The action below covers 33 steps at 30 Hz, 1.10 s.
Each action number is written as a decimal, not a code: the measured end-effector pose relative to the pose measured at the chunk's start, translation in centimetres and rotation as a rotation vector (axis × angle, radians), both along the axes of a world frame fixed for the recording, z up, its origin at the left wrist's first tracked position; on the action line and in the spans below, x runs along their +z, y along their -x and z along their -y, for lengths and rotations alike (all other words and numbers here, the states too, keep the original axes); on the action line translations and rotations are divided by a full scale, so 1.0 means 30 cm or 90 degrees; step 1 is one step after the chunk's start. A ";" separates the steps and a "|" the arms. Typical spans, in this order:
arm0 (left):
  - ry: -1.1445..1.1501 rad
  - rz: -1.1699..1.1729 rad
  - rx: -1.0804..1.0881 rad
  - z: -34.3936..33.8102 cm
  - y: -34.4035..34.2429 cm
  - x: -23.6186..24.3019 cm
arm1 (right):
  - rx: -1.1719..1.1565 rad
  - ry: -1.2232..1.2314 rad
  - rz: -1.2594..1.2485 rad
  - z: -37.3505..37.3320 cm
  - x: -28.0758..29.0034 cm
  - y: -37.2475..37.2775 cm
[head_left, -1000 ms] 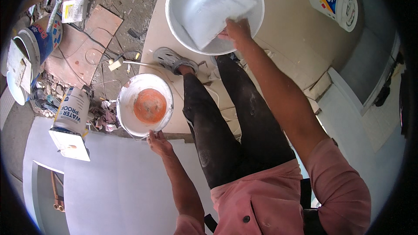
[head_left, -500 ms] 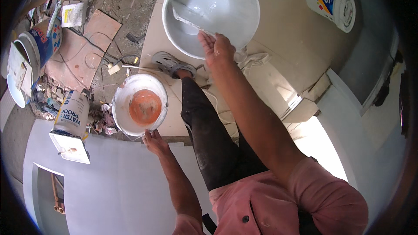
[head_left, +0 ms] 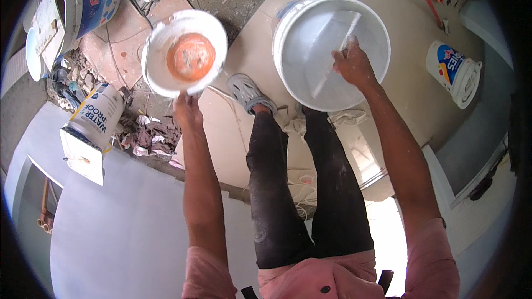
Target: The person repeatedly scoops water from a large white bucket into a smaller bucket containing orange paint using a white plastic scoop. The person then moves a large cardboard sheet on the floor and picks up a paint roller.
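Observation:
My left hand (head_left: 187, 112) grips the near rim of a white bowl-like tub (head_left: 155, 58), held tilted so its orange, white-smeared bottom (head_left: 190, 57) shows. Ahead on the right is a large white bucket (head_left: 296, 58), its inside coated pale and wet-looking. My right hand (head_left: 357, 67) is over its mouth, fingers closed on a flat scraper (head_left: 351, 27) whose white edge slants across the opening. My fingers and palm hide part of the scraper. Whether its lower end touches the bucket's wall cannot be told.
A paint bucket (head_left: 454, 73) lies at the right. To the left are a white-and-yellow bucket (head_left: 100, 112) with a white board on it, a blue tilted bucket (head_left: 100, 3), rubble and a broken tile (head_left: 113, 55). Loose cord lies on the floor near my feet.
My left hand has carried the tub forward, away from me. My right hand has shifted across the bucket's mouth, and the scraper has turned to slant the other way. The view has shifted too.

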<state>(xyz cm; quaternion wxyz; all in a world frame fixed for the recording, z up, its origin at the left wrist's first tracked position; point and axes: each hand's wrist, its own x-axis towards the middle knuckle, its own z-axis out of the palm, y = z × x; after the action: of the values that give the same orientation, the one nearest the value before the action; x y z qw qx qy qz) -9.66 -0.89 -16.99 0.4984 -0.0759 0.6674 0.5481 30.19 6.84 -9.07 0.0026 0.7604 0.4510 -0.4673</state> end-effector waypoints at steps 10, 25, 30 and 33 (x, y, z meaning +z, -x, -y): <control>0.020 0.046 -0.033 -0.634 -0.028 -0.375 | 0.891 -0.055 0.242 -0.270 0.318 -0.015; 0.024 0.099 -0.174 -0.713 0.076 -0.378 | 0.821 -0.262 0.312 -0.235 0.026 -0.062; 0.016 0.051 -0.167 -0.717 0.039 -0.313 | 0.679 -0.264 0.309 -0.235 -0.021 -0.032; -0.027 0.047 -0.141 -0.668 0.016 -0.266 | 0.501 -0.195 0.265 -0.239 -0.036 -0.043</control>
<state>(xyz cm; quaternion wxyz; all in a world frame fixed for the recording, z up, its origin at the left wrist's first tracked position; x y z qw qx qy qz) -10.14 19.14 -24.96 0.5818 -0.0112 0.6412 0.5002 31.48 14.02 -10.15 0.1576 0.6010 0.7586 -0.1963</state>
